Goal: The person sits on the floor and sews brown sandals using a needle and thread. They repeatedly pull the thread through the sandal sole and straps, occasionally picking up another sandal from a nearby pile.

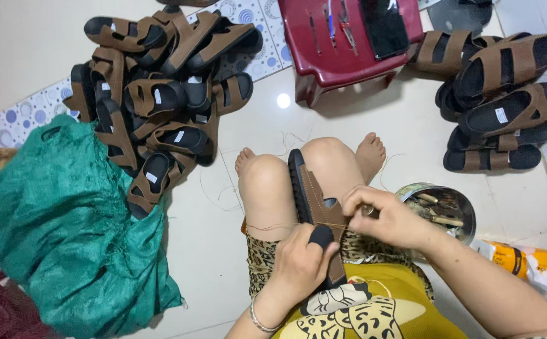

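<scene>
On the tiled floor, beside a heap of brown strapped sandals [160, 94], the left hand [301, 263] clamps a brown leather sandal with black sole [314, 201] between the knees; the right hand [383, 216] pinches thread at its strap.

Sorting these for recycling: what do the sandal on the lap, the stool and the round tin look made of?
Sandal: brown leather-like matte strap with stitch lines, black rubbery sole.
Stool: dark red glossy moulded plastic, probably.
Round tin: shiny metal, going by its reflective rim.
</scene>
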